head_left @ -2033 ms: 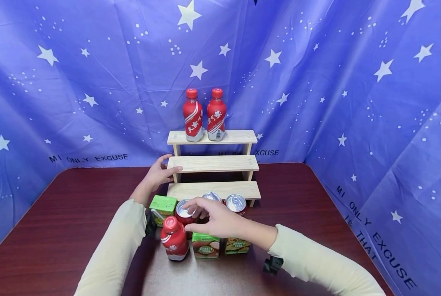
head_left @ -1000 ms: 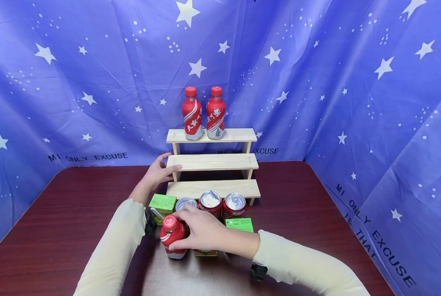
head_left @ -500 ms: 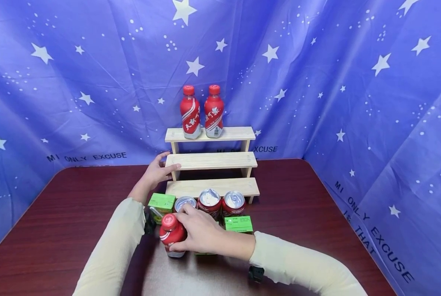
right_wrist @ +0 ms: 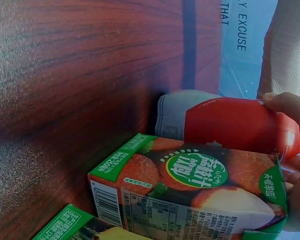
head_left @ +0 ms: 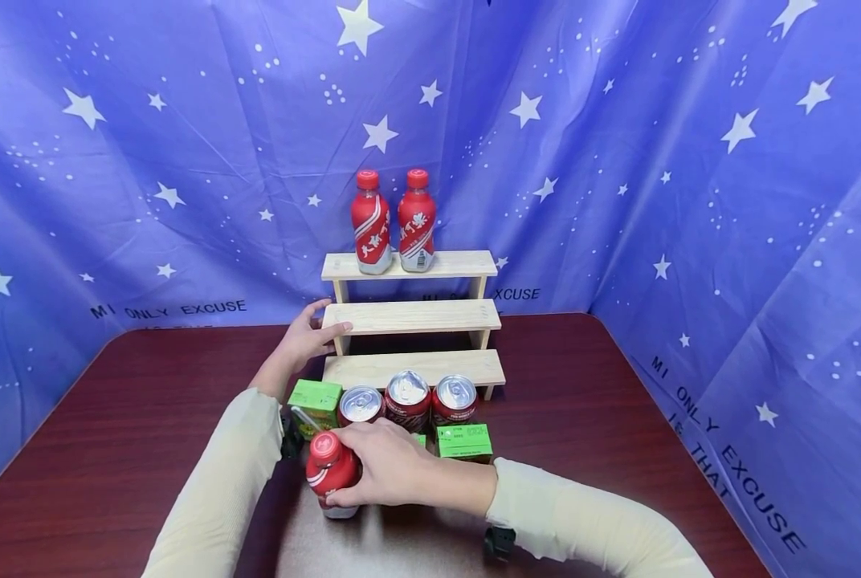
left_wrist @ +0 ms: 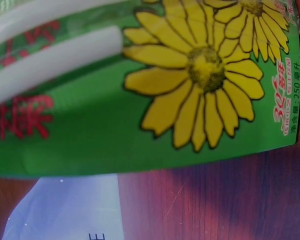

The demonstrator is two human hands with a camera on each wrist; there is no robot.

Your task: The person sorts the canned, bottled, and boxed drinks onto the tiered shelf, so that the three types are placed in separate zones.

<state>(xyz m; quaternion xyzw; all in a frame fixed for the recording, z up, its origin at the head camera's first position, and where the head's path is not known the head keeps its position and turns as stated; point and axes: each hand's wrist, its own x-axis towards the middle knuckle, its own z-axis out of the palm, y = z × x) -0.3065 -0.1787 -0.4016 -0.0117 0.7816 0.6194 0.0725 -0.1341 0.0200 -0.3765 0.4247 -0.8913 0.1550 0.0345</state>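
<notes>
My right hand (head_left: pixel 394 466) grips a red plastic drink bottle (head_left: pixel 324 475) near the table's front, thumb on its near side. In the right wrist view, the bottle (right_wrist: pixel 225 120) has a pale lower end and stands behind a lychee juice box (right_wrist: pixel 190 185). My left hand (head_left: pixel 303 341) holds the left end of a three-step wooden display stand (head_left: pixel 412 319), thumb on top of the middle board. A green drink carton (head_left: pixel 316 399) with a straw stands below that wrist; its flower print fills the left wrist view.
Two red bottles (head_left: pixel 371 229) stand on the top step. Several dark-red cans (head_left: pixel 407 401) line up before the lowest step. Another green-topped box (head_left: pixel 464 441) stands to their front right. A blue star-patterned curtain (head_left: pixel 257 160) surrounds the dark-red table (head_left: pixel 148 417).
My right hand came down and left from above the cans and took hold of the front red bottle, which has shifted slightly towards the front. The left hand stays on the stand.
</notes>
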